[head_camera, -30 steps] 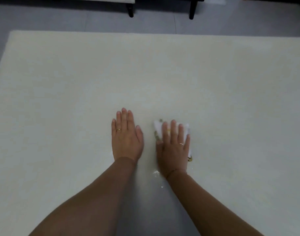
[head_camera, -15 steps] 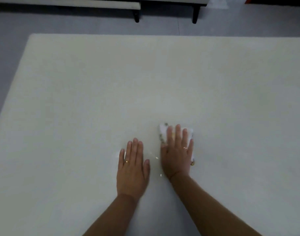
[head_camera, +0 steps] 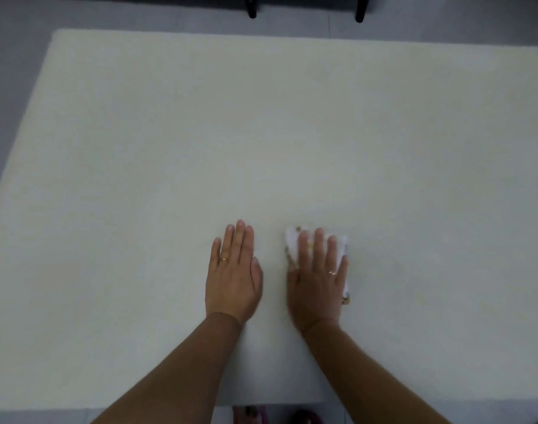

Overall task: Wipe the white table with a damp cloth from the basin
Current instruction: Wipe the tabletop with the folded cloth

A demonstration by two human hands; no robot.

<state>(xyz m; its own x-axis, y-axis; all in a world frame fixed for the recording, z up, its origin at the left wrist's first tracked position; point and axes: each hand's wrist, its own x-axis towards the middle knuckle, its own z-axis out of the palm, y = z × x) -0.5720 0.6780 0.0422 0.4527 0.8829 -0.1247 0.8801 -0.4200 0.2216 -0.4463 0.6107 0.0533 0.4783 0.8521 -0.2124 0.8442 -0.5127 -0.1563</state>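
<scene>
moved: both hands slid back toward worktop (head_camera: 292,133) centre | right hand (head_camera: 318,280) flat, pressing cloth (head_camera: 342,246) | left hand (head_camera: 232,276) flat, empty | step: wiping | next: sweep unwiped areas

A white table (head_camera: 292,133) is seen from above. A folded white cloth (head_camera: 341,249) is pressed flat on it by the right hand (head_camera: 318,283), the left hand (head_camera: 232,276) laid flat beside.

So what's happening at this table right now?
A person is wiping a white table with a cloth. The right hand lies flat on the cloth, pressing it to the tabletop near the front edge. The left hand rests flat on the bare surface beside it, holding nothing. No basin shows in this view.
</scene>
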